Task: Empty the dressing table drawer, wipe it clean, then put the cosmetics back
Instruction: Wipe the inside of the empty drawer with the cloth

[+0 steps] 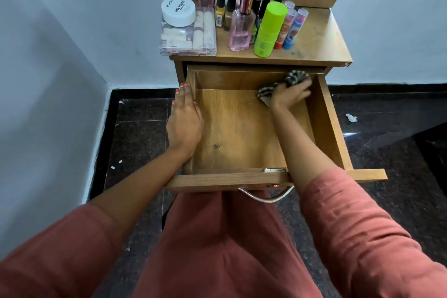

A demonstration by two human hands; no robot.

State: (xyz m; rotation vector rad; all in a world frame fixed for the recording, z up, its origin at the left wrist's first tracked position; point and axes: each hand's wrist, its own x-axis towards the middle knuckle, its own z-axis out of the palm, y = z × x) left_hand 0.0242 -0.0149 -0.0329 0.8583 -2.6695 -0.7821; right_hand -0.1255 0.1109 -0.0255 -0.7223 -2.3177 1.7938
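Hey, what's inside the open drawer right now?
Only the right hand pressing a checked cloth into the far right corner; the rest of the drawer floor is bare. The patch under the cloth is hidden.

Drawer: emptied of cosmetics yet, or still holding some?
Emptied. The open drawer shows bare wood; only the right hand with a cloth is inside. The cosmetics stand on the tabletop.

A crumpled white scrap (351, 117) is lying on the dark floor (387, 201), well right of the grip; pale walls (60, 31) are rising behind.
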